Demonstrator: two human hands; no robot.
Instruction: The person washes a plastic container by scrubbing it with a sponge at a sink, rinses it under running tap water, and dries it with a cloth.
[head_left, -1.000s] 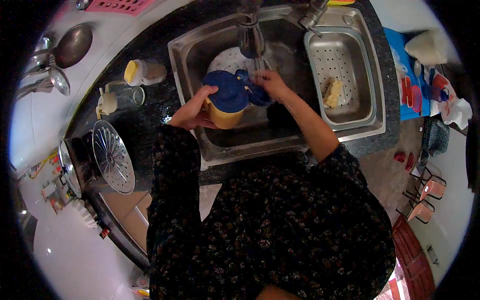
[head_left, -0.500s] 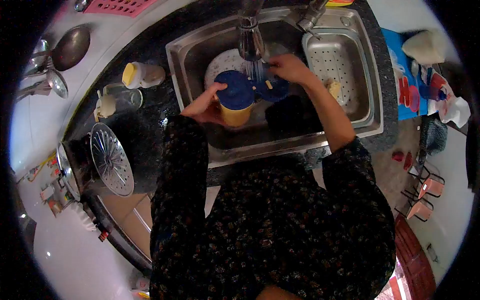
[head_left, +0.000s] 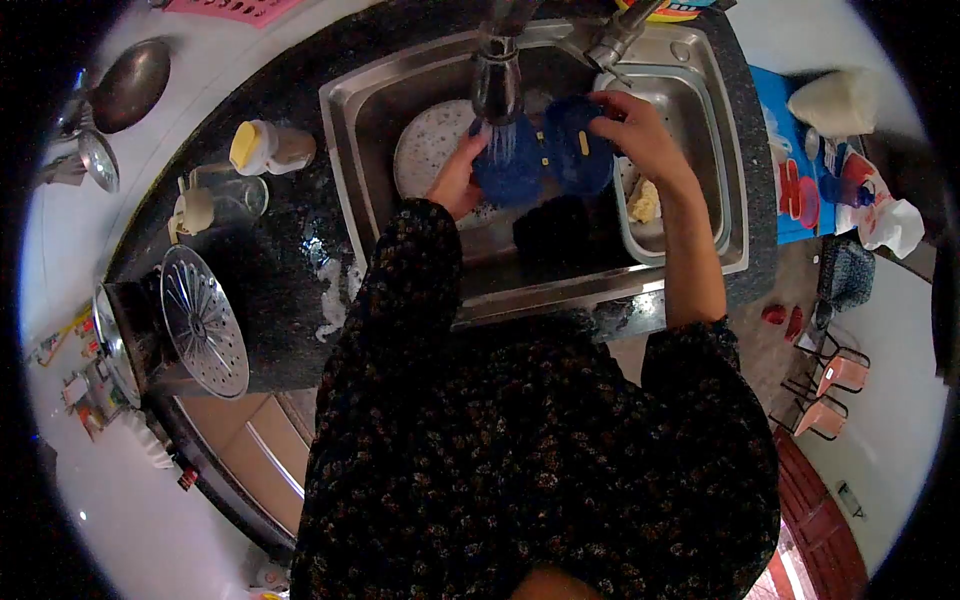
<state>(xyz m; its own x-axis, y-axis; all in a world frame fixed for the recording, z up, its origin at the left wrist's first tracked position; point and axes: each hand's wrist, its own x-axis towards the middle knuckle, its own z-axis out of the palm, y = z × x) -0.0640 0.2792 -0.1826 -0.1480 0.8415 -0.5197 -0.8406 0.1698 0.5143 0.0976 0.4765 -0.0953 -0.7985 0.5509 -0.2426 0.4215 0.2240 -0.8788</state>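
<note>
Under the tap (head_left: 497,90), water falls onto a dark blue lidded container (head_left: 512,165) above the sink basin. My left hand (head_left: 458,182) is closed on its left edge, with part of the fingers hidden behind it. A round blue flap (head_left: 582,150) with a yellow tab is joined to the container's right side by small yellow-marked pieces. My right hand (head_left: 640,135) grips this flap at its upper right rim. The container's yellow body does not show from this angle. Left of it, a soapy white plate (head_left: 425,150) lies in the basin.
A perforated drainer tray (head_left: 690,110) with a yellow sponge (head_left: 644,203) sits at the sink's right. On the left counter are a yellow-capped jar (head_left: 270,148), a glass jar (head_left: 235,195) and a perforated steel disc (head_left: 205,322). Ladles (head_left: 98,160) hang at far left.
The container has shifted right and tilted, so its yellow body is out of sight. My right hand has moved right and up, with the flap spread open under the water.
</note>
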